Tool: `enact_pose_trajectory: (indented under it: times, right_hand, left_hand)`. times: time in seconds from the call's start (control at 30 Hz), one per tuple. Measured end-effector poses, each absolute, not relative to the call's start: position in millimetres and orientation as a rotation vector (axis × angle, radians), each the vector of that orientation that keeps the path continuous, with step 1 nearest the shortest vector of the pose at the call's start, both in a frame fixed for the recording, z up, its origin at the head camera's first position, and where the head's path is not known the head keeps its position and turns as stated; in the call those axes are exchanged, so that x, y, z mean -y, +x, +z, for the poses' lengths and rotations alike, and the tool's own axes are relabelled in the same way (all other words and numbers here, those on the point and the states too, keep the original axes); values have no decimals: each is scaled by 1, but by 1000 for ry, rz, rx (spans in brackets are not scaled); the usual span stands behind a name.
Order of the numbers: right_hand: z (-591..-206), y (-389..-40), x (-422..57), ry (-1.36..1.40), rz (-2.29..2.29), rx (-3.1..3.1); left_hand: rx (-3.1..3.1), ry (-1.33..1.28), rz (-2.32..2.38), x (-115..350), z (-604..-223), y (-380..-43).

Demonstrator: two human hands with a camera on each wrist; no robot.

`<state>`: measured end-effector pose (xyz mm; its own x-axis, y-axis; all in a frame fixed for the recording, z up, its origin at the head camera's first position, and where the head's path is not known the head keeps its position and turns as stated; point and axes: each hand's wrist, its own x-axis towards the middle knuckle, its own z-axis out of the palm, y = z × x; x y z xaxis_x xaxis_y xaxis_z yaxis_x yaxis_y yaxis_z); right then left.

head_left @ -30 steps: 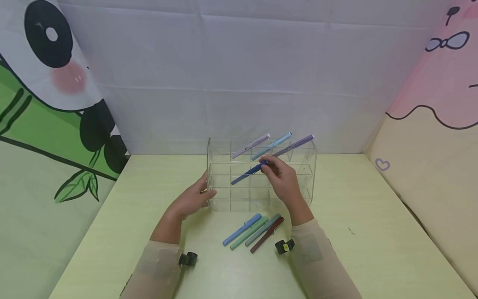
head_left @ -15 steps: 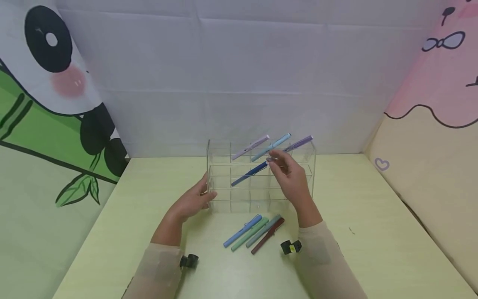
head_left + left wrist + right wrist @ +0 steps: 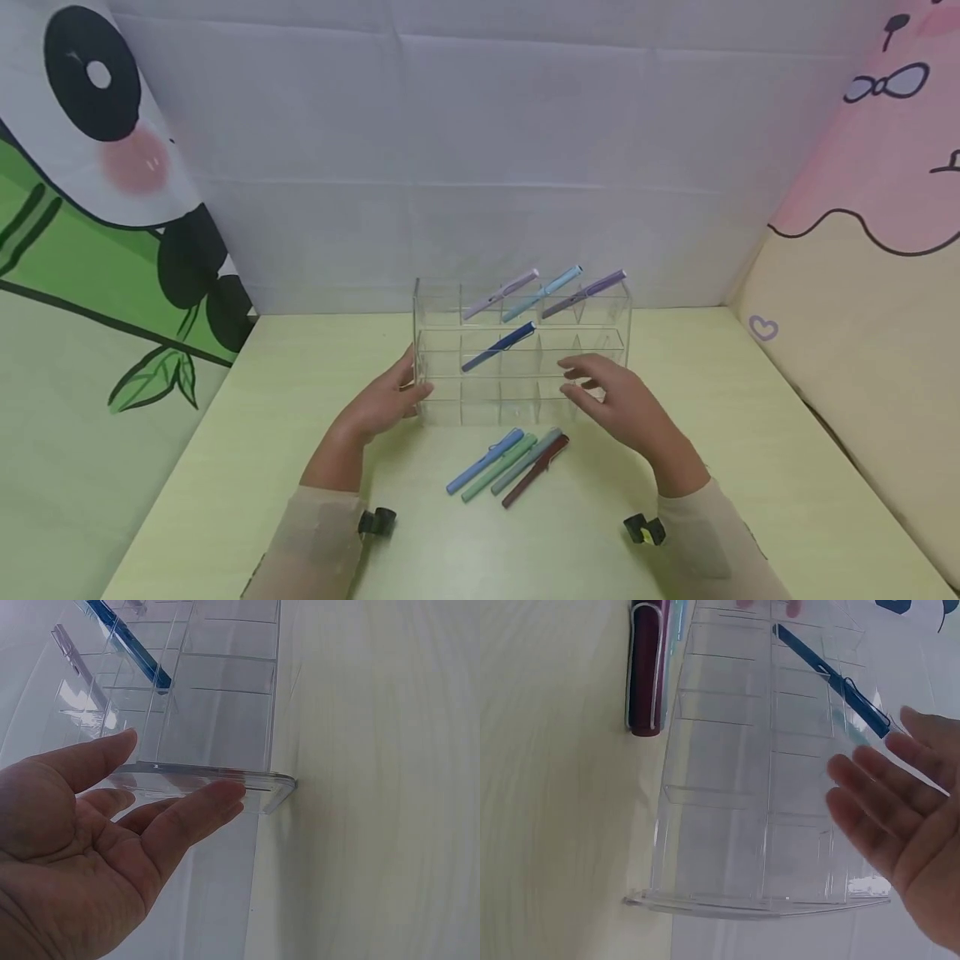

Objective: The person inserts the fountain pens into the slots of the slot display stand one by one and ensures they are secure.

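Observation:
A clear plastic pen rack with tiered compartments stands on the table. My left hand holds its left end, thumb and fingers about the side panel, as the left wrist view also shows. A dark blue pen leans in the middle tier. Above it, a lilac pen, a light blue pen and a purple pen lean in the top tier. My right hand hovers before the rack's right half with nothing in it, its fingers loosely spread in the right wrist view.
In front of the rack lie a blue pen, a green pen, a grey-green pen and a dark red pen, side by side on the pale table. A white backdrop closes the back.
My right hand has let go of the dark blue pen, which now leans in the middle tier, and has drawn back to the right and down. The left hand has stayed at the rack.

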<state>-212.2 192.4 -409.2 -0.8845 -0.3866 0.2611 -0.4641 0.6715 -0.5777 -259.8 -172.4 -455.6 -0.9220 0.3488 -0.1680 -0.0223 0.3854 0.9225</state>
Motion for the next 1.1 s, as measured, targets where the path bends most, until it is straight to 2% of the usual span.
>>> enact_pose_trajectory:
  times: [0.23,0.6,1.1]
  right_hand:
    - [-424,-206,-194,858,760,3061]
    - [-442,-208,-185,936,720,3197]
    - [-459,-210,-185,828,547,3310]
  left_hand:
    - [-2321,270,1536,172,-458,-262]
    - [-2332,273,1530,171,-456,-261]
    - [-2329,257,1536,172,-456,-259]
